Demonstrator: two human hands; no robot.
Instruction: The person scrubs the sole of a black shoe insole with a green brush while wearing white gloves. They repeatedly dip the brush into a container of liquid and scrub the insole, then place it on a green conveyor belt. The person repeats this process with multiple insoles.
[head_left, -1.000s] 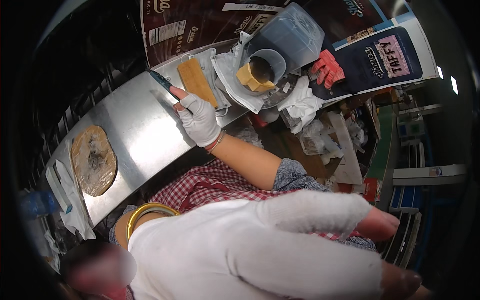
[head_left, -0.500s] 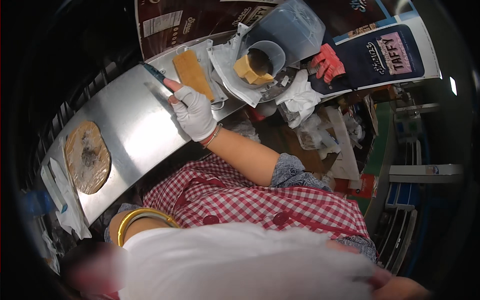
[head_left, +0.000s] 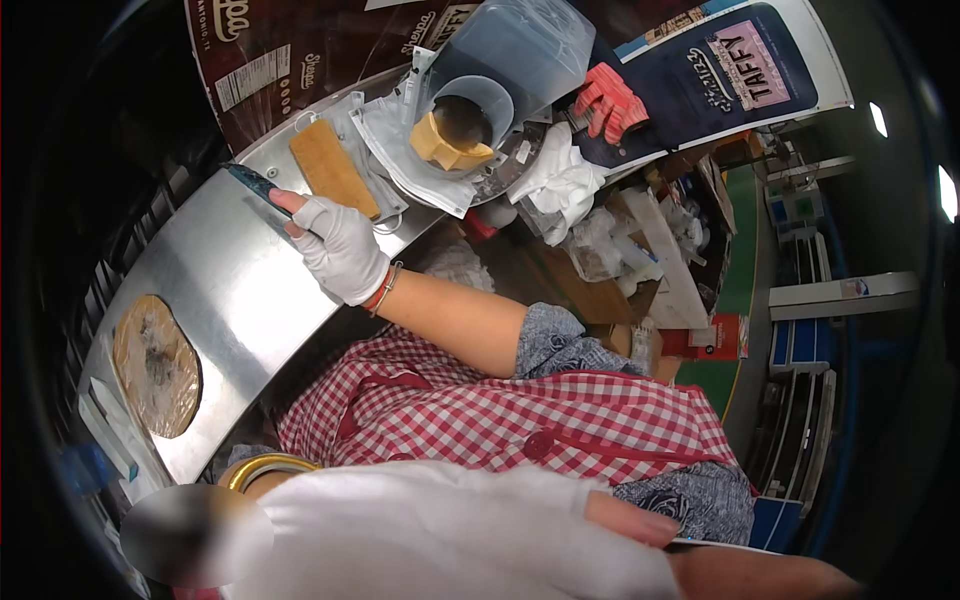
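At the lower edge, very near the view, is my left hand (head_left: 450,535) in a white fingerless glove, a gold bangle (head_left: 270,468) on its wrist. Its thumb and a finger stretch right, apart; the other fingers are hidden, and I make out nothing held. Over the metal tabletop (head_left: 235,275), my gloved right hand (head_left: 340,250) is closed around a narrow dark green tool (head_left: 250,182), its thumb lying along it. The tool's kind is unclear. Beside that hand lies a flat tan block (head_left: 333,168). A wrapped brown oval pad (head_left: 157,365) rests at the table's left end.
Behind the right hand are white face masks (head_left: 400,150), a clear cup (head_left: 490,105) with a yellow sponge (head_left: 448,143), a translucent bin (head_left: 525,50) and red gloves (head_left: 608,100). Crumpled white cloth (head_left: 560,180) and boxes of plastic waste (head_left: 600,245) lie to the right.
The view has shifted, so the table and its things appear further left. My left hand, blurred before, now shows its thumb and finger clearly. My right hand keeps its hold on the dark green tool.
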